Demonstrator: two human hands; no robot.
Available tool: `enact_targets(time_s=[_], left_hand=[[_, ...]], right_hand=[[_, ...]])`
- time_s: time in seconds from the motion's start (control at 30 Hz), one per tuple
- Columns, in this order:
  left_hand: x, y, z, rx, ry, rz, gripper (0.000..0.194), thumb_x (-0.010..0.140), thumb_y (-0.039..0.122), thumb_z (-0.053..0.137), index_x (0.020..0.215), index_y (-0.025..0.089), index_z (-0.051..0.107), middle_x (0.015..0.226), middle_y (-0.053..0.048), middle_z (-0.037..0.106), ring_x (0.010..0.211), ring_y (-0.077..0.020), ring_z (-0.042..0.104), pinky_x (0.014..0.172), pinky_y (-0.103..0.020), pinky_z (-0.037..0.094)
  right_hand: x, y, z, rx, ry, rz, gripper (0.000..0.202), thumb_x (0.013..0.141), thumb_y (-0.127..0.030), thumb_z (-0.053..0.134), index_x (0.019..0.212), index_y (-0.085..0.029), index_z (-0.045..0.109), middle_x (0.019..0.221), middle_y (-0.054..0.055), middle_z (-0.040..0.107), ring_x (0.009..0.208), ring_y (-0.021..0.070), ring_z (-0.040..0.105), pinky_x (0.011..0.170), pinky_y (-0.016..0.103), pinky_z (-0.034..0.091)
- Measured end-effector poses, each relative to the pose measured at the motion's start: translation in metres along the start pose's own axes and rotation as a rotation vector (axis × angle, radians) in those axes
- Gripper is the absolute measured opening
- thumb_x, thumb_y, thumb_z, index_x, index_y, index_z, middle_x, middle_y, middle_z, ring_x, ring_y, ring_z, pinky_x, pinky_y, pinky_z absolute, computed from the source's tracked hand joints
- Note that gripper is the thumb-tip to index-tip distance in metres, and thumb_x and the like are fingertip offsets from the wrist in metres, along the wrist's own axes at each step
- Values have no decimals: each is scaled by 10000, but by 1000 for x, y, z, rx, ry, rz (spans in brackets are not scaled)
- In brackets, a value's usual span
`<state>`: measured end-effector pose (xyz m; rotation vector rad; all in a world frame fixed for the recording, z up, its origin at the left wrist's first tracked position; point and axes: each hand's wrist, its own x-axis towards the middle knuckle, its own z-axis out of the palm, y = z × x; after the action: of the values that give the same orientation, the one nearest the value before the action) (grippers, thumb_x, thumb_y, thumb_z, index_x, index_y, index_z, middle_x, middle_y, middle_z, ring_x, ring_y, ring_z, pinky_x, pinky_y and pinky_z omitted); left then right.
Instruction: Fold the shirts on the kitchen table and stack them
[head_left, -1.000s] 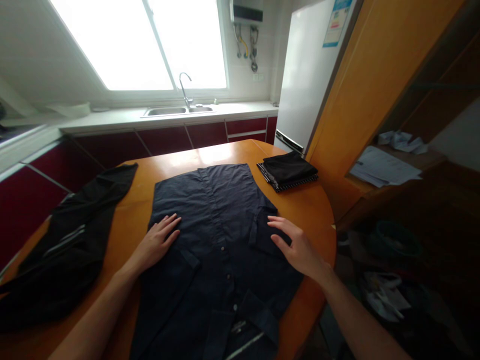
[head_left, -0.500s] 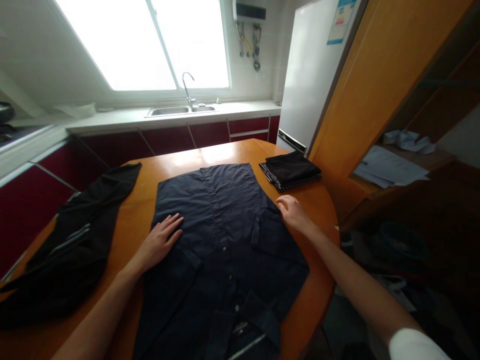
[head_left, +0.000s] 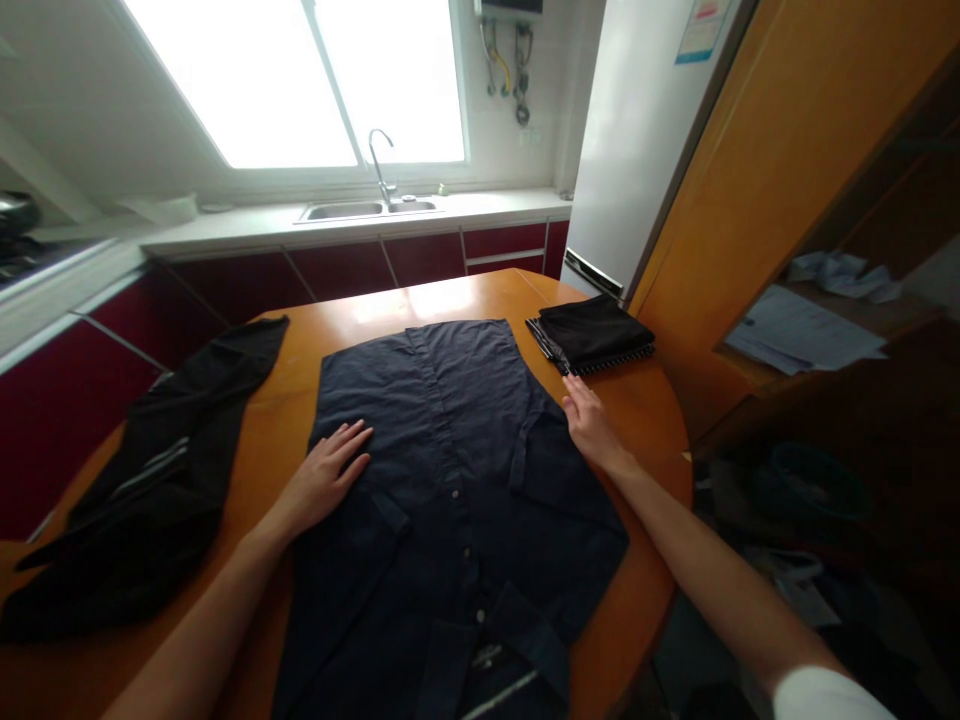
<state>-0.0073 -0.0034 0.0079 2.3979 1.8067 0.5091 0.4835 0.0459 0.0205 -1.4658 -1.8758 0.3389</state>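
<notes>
A dark navy button-up shirt (head_left: 465, 430) lies spread on the wooden table (head_left: 262, 440), collar towards me and hem towards the window. Its sleeves are laid over the body on both sides. My left hand (head_left: 330, 470) rests flat on the shirt's left side, fingers spread. At the shirt's right edge is my right hand (head_left: 590, 420), its fingers stretched out towards the folded dark clothes (head_left: 592, 335); nothing shows in its grasp. Whether its fingertips touch the stack, I cannot tell.
A black garment with pale stripes (head_left: 172, 480) lies along the table's left side. Behind the table are a counter with a sink (head_left: 345, 211) and red cabinets. A fridge (head_left: 622, 140) and a wooden cabinet with papers (head_left: 802, 325) stand to the right.
My right hand's fingers have straightened from a curled shape and now point towards the folded stack. My left hand stays flat on the shirt. The view has shifted slightly.
</notes>
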Motion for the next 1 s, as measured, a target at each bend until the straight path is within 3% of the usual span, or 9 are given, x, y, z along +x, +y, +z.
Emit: enact_targets(time_s=[0.1,0.17,0.37,0.47,0.53,0.63,0.73,0.83,1.0], left_hand=[[0,1,0,0,-10,-12,655,983,626,325,1462,223,519,1589,-77,404,1483,-315,329,1206,-533,275],[0,1,0,0,-18,-12,666,985,631,319,1464,215,517,1590,-81,402,1487,-314,321,1208,-537,265],[0,2,0,-5,-10,-14,676,983,652,302,1461,228,523,1583,-76,414,1489,-316,314,1206,-547,262],[0,2,0,-12,-7,-17,686,980,664,300,1462,230,523,1581,-77,417,1487,-316,317,1206,-545,262],[0,2,0,-14,-13,-17,698,980,669,297,1463,217,521,1583,-87,412,1488,-317,315,1206,-548,258],[-1,1,1,-12,-16,-15,700,983,667,297,1465,210,519,1586,-92,406,1487,-319,315,1203,-556,257],[-1,1,1,-13,-12,-12,679,984,664,306,1465,236,521,1585,-78,410,1486,-315,321,1202,-550,263],[0,1,0,-17,-8,-12,682,979,673,308,1462,242,525,1582,-77,417,1483,-313,328,1204,-541,266],[0,0,0,-24,-13,-19,699,976,683,301,1467,236,519,1585,-83,410,1480,-320,332,1204,-541,264]], right_hand=[[-2,-1,-10,65,186,40,554,1036,-345,259,1487,-103,471,1534,164,466,1452,237,382,1204,459,297],[-10,-8,-12,62,205,22,548,1034,-337,261,1491,-120,473,1540,153,461,1461,241,368,1206,469,292],[-52,-41,9,-176,-258,-126,687,1012,-534,365,1586,-162,304,1650,144,238,1539,292,153,1228,555,137],[-57,-44,15,-236,-348,-108,764,990,-618,369,1589,-150,287,1655,152,212,1543,294,128,1230,557,93],[-52,-37,13,-206,-287,-73,708,1015,-572,336,1580,-148,306,1643,151,257,1535,292,171,1224,570,108],[-37,-17,4,-111,-52,16,566,1034,-423,318,1496,-126,455,1545,183,444,1455,301,358,1187,555,241],[-24,6,-6,-13,109,68,398,977,-305,409,1200,-135,692,1220,180,674,1176,285,589,1055,458,429],[-19,21,-13,47,60,89,247,908,-271,510,909,-179,739,966,114,711,956,250,628,933,398,486],[-21,22,-15,67,-24,60,163,878,-286,588,839,-201,722,901,75,702,913,234,614,892,375,474]])
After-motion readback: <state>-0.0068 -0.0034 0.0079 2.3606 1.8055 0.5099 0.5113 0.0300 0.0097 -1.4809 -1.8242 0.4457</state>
